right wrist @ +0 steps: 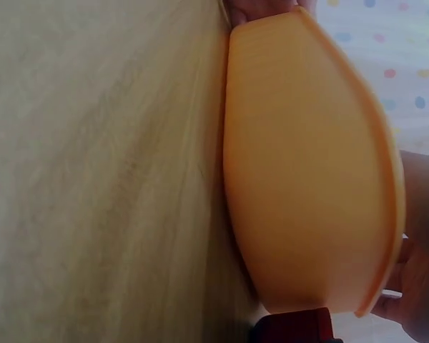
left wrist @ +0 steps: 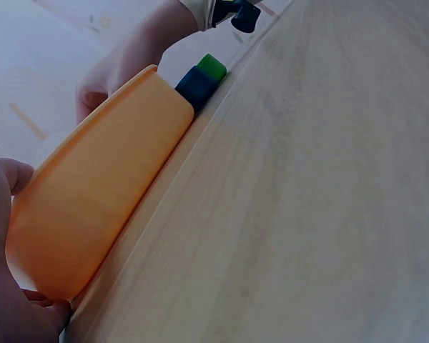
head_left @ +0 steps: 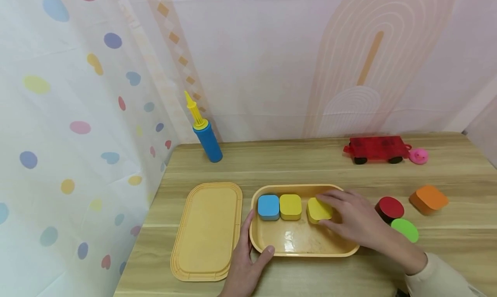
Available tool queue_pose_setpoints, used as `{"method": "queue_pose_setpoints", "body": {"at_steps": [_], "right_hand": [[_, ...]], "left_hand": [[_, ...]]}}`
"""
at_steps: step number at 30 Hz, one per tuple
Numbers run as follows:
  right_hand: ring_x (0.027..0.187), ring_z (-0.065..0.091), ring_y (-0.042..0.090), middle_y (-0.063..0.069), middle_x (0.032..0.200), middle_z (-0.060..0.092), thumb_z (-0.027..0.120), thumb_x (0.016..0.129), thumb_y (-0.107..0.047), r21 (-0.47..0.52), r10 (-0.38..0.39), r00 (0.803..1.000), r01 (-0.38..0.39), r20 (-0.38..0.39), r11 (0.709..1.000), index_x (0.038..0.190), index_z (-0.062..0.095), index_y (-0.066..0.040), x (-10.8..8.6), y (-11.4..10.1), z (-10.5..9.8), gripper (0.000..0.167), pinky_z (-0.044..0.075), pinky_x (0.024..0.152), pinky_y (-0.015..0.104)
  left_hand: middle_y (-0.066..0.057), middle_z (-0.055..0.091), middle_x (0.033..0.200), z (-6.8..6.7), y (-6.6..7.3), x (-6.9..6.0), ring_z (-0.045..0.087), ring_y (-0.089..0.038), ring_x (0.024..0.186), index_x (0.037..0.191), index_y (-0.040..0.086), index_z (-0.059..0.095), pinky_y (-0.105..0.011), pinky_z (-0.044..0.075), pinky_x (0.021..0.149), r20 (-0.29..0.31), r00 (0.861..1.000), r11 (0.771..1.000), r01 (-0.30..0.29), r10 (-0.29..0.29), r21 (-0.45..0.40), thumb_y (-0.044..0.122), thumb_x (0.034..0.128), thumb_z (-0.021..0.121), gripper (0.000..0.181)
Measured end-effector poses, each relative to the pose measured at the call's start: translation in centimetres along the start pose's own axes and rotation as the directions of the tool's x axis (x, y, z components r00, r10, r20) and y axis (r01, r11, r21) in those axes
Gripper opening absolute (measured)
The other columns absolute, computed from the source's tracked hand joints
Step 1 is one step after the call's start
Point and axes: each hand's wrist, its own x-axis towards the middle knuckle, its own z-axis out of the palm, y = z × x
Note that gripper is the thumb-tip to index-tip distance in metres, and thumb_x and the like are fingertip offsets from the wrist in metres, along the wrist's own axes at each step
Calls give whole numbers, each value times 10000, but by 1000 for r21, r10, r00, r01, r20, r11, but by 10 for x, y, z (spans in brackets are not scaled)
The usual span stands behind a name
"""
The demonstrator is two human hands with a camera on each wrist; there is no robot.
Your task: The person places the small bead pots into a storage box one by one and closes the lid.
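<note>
A deep yellow-orange tray (head_left: 303, 250) holds a blue block (head_left: 268, 207) and a yellow block (head_left: 290, 206) side by side at its back left. Farther right inside it, the right hand (head_left: 355, 219) pinches a second yellow block (head_left: 319, 210) between thumb and fingers. The left hand (head_left: 246, 262) grips the tray's left end, thumb at the near rim and fingers along the side. In the left wrist view, the left hand (left wrist: 14, 250) holds the tray's end (left wrist: 107, 193). The right wrist view shows the tray's outer wall (right wrist: 307, 164) beside the right hand (right wrist: 422, 264); its fingertips are hidden there.
A flat lid (head_left: 207, 230) lies left of the tray. Right of it are a dark red round block (head_left: 390, 208), a green one (head_left: 405, 230) and an orange block (head_left: 429, 199). Behind stand a blue pump (head_left: 208, 142), a red wagon (head_left: 377, 149) and a pink toy (head_left: 419, 156).
</note>
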Motion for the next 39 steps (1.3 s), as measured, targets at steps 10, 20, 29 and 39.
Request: {"method": "queue_pose_setpoints", "body": {"at_steps": [10,20,29,39], "right_hand": [[1229,726,356,156,1332,766,955,895,-317,-84,-19,999,21,26,996,1362,779,-27,9,-2,10,578,534,1095,649],[1095,740,325,133,1290,746,980,869,-282,-35,-3,999,2,-39,999,1319,798,-23,13,-4,16,551,643,907,542],[1044,733,302,112,1236,748,1008,830,-268,-45,-14,996,10,-83,999,1261,829,-40,12,-6,20,519,639,894,528],[1055,733,310,104,1223,759,1027,803,-272,-28,3,995,-5,-100,1000,1249,833,-51,12,-6,19,535,631,906,544]], "left_hand": [[-157,344,1782,-1,-1,-1,385,-355,1606,1762,325,270,-201,300,1233,-7,1000,1000,-10,10,14,238,1039,790,895],[-171,368,1767,0,-1,0,424,-351,1584,1762,310,269,-208,335,1227,-5,1000,999,-30,30,15,222,1044,779,885],[-169,347,1778,0,-2,0,398,-357,1600,1762,307,270,-200,324,1223,-11,1000,1000,-15,16,19,236,1043,786,888],[-175,322,1789,-1,-3,1,371,-360,1615,1766,283,264,-191,307,1222,-4,1000,1000,-12,12,7,231,1043,789,895]]}}
